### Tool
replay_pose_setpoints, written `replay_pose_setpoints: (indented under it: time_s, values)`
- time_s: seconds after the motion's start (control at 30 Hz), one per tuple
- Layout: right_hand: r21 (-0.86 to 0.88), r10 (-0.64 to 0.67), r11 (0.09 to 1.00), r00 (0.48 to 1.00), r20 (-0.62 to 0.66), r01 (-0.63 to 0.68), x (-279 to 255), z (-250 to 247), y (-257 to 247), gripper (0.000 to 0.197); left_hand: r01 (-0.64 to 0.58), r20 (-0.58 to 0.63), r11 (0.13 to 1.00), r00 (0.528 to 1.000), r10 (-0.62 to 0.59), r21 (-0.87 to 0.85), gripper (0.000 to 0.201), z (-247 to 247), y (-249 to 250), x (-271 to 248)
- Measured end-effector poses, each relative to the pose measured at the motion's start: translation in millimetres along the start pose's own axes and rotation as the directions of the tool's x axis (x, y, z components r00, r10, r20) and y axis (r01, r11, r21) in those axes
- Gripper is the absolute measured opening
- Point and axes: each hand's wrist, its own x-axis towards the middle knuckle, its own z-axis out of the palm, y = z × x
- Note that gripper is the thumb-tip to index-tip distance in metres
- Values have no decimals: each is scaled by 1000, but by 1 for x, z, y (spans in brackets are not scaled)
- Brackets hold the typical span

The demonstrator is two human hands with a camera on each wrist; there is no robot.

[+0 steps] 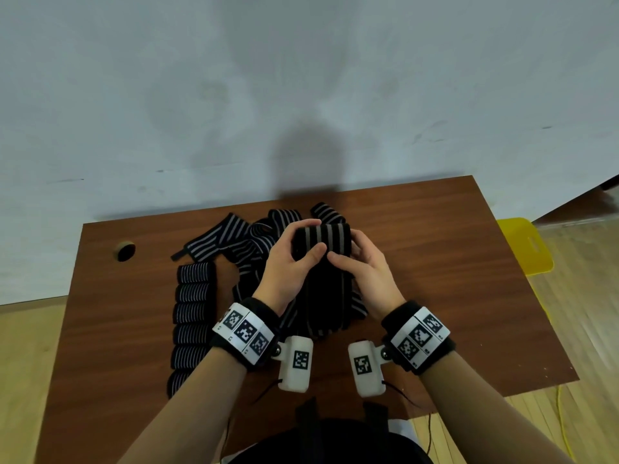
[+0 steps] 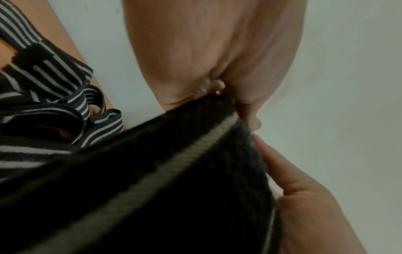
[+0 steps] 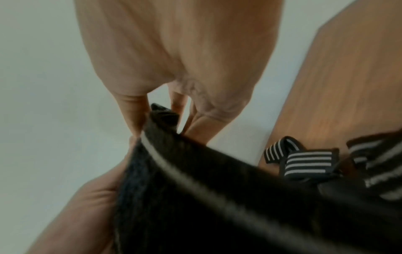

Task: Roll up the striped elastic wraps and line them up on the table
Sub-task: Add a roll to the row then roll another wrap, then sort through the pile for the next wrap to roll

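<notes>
While both hands are raised above the middle of the brown wooden table (image 1: pixel 435 249), I see my left hand (image 1: pixel 284 262) and right hand (image 1: pixel 365 266) curled round the same black elastic wrap with grey stripes (image 1: pixel 321 241), fingers behind its partly rolled top and thumbs pressed on the near face, tips almost touching. Its loose tail hangs down between my wrists toward the near edge. From the left wrist view the wrap (image 2: pixel 174 171) fills the lower frame, blurred; the right wrist view shows it (image 3: pixel 217 180) the same way. Behind and left of the hands lies a tangled heap of unrolled striped wraps (image 1: pixel 241 242). On the left side, a column of rolled striped wraps (image 1: pixel 192 316) runs from far to near, each touching the next. A round hole (image 1: pixel 125 252) sits near the table's far left corner.
</notes>
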Motion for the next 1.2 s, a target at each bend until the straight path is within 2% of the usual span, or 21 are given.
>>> replay_pose_setpoints:
  time_s: [0.07, 0.13, 0.2, 0.23, 0.33, 0.37, 0.4, 0.5, 0.53, 0.63, 0.7, 0.83, 0.93, 1.0, 1.1, 1.2]
  values:
    - [46, -1, 999, 1000, -8, 2, 1, -1, 0, 35, 55, -9, 996, 998, -56, -67, 40, 1, -4, -1]
    - [20, -19, 1000, 999, -27, 19, 2, -1, 1, 34, 198, 27, 961, 980, -196, -191, 39, 6, -3, -3]
    - [-13, -43, 999, 999, -26, 42, 2, 0, 2, 34, 297, 78, 925, 955, -287, -238, 37, 9, -1, -2]
    - [-31, -56, 998, 998, -24, 55, 2, -1, 3, 35, 323, 82, 920, 947, -312, -222, 45, 9, -1, 1]
    - [-118, -95, 989, 995, -14, 93, 4, -2, 5, 36, 437, 102, 891, 898, -427, -118, 101, 6, -2, 8]
    - [-149, -111, 983, 994, -4, 110, 5, -2, 6, 36, 460, 95, 885, 887, -453, -78, 108, 3, -6, 11]
    - [-175, -128, 976, 992, 2, 126, 5, -2, 7, 35, 459, 88, 887, 886, -455, -41, 104, 1, -3, 10]
    - [-188, -133, 973, 991, 6, 132, 7, -4, 8, 36, 427, 87, 904, 900, -426, 12, 60, -3, 3, 6]
    - [-180, -122, 976, 993, 2, 121, 7, -6, 10, 37, 433, 109, 901, 895, -433, 26, 51, -4, 4, 5]
    - [-143, -61, 988, 998, -33, 55, 8, -11, 17, 39, 439, 166, 897, 882, -440, 45, 39, -8, 4, 4]
    - [-112, 4, 994, 1000, -30, -7, 10, -14, 22, 42, 449, 168, 893, 881, -442, -5, 33, -8, 0, 5]
    - [13, 220, 975, 975, 36, -221, 10, -12, 20, 50, 394, 96, 914, 918, -385, -98, 29, -4, -8, 5]
    - [-54, 300, 953, 953, 49, -297, 11, -8, 20, 64, 354, 60, 930, 935, -350, -95, 36, -5, -13, 7]
    - [-141, 287, 949, 958, 14, -283, 14, -4, 19, 64, 352, 60, 929, 936, -347, -116, 46, -3, -14, 7]
    - [-239, 148, 960, 989, -19, -148, 18, -1, 13, 43, 338, 0, 928, 940, -342, -158, 55, -1, -14, 6]
    - [-256, 44, 966, 999, -9, -45, 20, 1, 8, 38, 308, -8, 925, 948, -318, -220, 45, 1, -12, 4]
